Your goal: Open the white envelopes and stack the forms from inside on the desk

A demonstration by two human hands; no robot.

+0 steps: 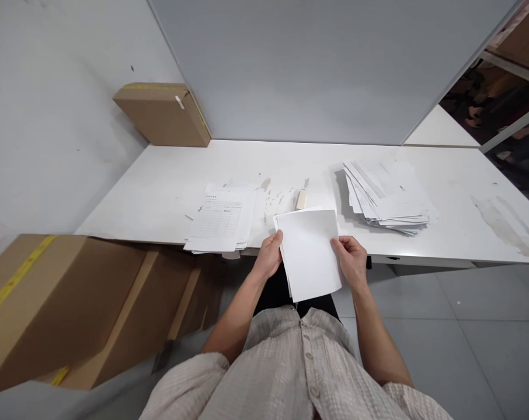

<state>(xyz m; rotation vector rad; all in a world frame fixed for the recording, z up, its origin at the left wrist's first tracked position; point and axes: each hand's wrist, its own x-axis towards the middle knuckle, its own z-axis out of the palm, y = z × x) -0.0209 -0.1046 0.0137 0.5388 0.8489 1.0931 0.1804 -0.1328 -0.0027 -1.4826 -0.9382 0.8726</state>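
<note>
Over the table (168, 175) edge, I grip a sheaf (310, 254) with left hand (268, 256) and right hand (352, 259), mid-sorting; next needs a steady laydown onto a pile (223, 224).

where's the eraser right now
The eraser lies on the table, between the two paper stacks, just beyond the sheets held in both hands.

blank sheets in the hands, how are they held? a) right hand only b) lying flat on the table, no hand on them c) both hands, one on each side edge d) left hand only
c: the left hand grips the left edge and the right hand the right edge of the blank sheets, which are held over the near edge of the table.
</note>
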